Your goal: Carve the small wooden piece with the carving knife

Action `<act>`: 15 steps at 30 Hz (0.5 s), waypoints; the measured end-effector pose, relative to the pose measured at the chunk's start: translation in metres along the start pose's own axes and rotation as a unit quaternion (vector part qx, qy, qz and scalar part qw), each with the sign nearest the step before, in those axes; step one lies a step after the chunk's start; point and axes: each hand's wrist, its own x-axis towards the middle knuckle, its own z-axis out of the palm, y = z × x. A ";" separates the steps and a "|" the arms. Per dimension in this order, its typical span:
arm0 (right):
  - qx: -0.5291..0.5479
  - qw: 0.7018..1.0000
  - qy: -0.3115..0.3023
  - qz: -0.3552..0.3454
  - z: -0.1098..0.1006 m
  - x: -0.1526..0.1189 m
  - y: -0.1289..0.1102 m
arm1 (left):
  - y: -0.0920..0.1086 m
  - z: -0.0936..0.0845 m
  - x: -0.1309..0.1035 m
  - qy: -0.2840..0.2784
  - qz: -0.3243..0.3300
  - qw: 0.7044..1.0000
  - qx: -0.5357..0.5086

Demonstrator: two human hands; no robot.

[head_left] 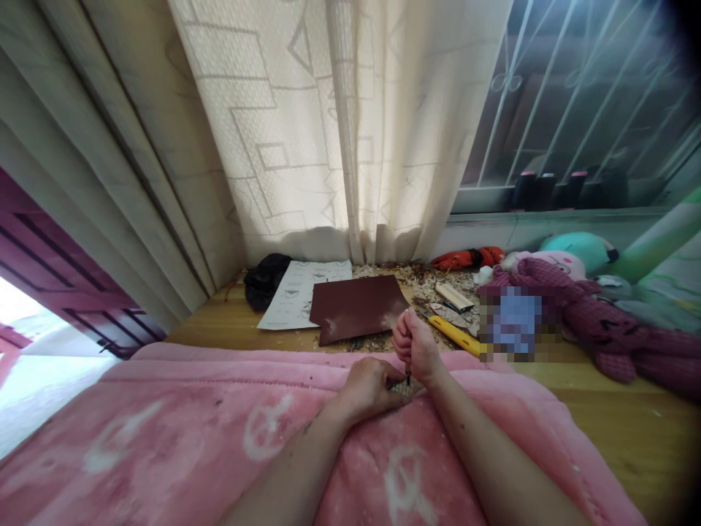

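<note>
1. From where I stand, the right hand (419, 349) is a fist gripping a thin tool (408, 374), tip down.
2. The left hand (368, 387) pinches a small piece (404, 387) beneath, over the pink blanket (180, 431).
3. A yellow cutter (454, 336) lies beyond.

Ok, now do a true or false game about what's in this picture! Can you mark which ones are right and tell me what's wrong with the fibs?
1. The right hand is curled around a thin tool. True.
2. The thin tool's tip points up at the ceiling. False: it points down.
3. The brown sheet covers part of the white sheet. True.
4. The yellow tool lies to the left of the brown sheet. False: it lies to the right.
5. The blanket is pink. True.
6. The left hand is far from the right hand. False: it is close by, near the thin tool's tip.
</note>
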 end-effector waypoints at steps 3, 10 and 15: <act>-0.004 0.999 0.046 -0.015 0.000 0.002 0.001 | 0.001 -0.001 -0.001 -0.001 -0.003 1.000 -0.004; -0.034 0.987 0.146 -0.058 0.000 0.002 0.004 | 0.003 -0.002 -0.002 0.005 -0.008 1.000 -0.014; -0.072 0.971 0.205 -0.097 -0.005 0.004 0.007 | 0.004 -0.002 -0.002 0.000 -0.018 0.999 -0.029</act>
